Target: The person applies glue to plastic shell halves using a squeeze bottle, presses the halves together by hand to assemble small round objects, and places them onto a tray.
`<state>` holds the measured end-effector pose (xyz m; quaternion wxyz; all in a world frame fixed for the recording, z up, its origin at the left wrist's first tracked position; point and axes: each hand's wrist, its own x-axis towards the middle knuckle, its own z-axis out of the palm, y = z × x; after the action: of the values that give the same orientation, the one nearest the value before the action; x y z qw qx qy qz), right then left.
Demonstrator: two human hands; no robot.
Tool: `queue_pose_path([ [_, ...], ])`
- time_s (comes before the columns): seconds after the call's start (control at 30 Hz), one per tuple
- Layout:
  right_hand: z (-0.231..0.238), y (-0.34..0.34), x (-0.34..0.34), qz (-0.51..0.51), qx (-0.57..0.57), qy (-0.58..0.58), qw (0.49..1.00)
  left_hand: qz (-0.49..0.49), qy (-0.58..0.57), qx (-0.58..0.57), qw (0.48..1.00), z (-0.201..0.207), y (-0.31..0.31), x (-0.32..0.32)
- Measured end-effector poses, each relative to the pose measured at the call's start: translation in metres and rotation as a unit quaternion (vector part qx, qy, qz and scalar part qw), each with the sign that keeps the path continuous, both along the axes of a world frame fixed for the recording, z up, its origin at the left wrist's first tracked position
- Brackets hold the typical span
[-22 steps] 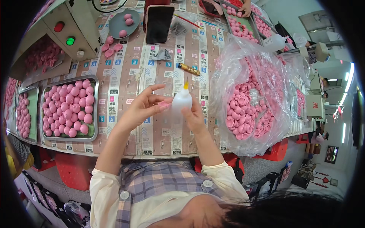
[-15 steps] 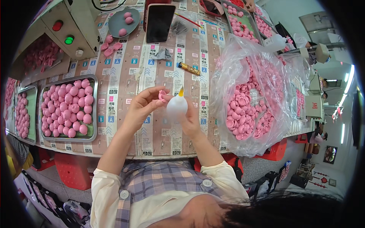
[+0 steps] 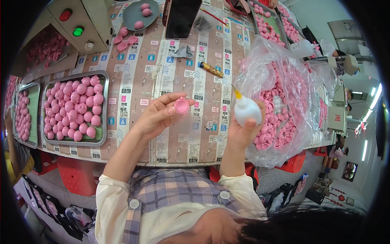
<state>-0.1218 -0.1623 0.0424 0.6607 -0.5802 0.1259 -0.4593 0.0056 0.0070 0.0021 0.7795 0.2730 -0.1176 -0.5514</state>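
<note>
Working at a bench (image 3: 134,77) papered over w/ printed label sheets, brown and white stripes w/ blue and pink squares; beyond the far edge more trays and benches run off to the right, strip lights on the ceiling there. Left of me sits a metal tray (image 3: 74,109) packed w/ pink round caps, a second tray (image 3: 25,112) further left, partly cut off. Top left is a beige control box (image 3: 79,24) w/ a red and a green button, then a grey dish (image 3: 140,14) w/ a few pink pieces, a dark phone (image 3: 182,17) lying flat, and a small brown tube (image 3: 212,70) mid-bench. On the right a big clear plastic bag (image 3: 280,93) of pink caps bulges, crowding my right hand (image 3: 243,130). That hand's fingers are wrapped round a white squeeze bottle (image 3: 246,112), yellow nozzle pointing up and left. My left hand (image 3: 160,116) pinches a pink ring cap (image 3: 181,105) betw. thumb and fingertips, held above the bench, near the nozzle but apart. Whether glue is on it, can't tell, too small.
</note>
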Motion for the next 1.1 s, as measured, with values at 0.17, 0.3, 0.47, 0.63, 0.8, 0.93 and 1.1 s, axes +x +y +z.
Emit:
queue_pose_path([
  [0.17, 0.010, 0.017, 0.009, -0.033, -0.006, -0.019, 0.999, 0.002, 0.005, 0.000, 1.000, 0.001, 0.001, -0.002],
  [0.3, 0.013, 0.026, 0.016, -0.019, 0.009, -0.030, 0.999, -0.017, 0.022, -0.022, 0.999, -0.001, -0.002, -0.004],
  [0.47, 0.004, 0.028, 0.018, -0.030, 0.011, -0.021, 0.999, -0.013, 0.010, 0.014, 1.000, 0.004, -0.002, -0.004],
  [0.63, -0.008, 0.030, 0.014, -0.044, -0.177, 0.005, 0.983, -0.021, 0.007, -0.002, 1.000, -0.001, 0.000, -0.004],
  [0.8, -0.008, 0.036, 0.021, -0.060, -0.255, -0.008, 0.965, -0.024, 0.000, -0.002, 1.000, -0.007, 0.001, -0.004],
  [0.93, -0.004, 0.036, 0.025, -0.054, -0.278, -0.026, 0.959, -0.031, -0.002, -0.001, 1.000, -0.005, 0.000, -0.005],
  [1.1, -0.002, 0.037, 0.026, -0.038, -0.268, -0.031, 0.962, -0.033, 0.000, -0.006, 0.999, -0.004, 0.000, -0.005],
])
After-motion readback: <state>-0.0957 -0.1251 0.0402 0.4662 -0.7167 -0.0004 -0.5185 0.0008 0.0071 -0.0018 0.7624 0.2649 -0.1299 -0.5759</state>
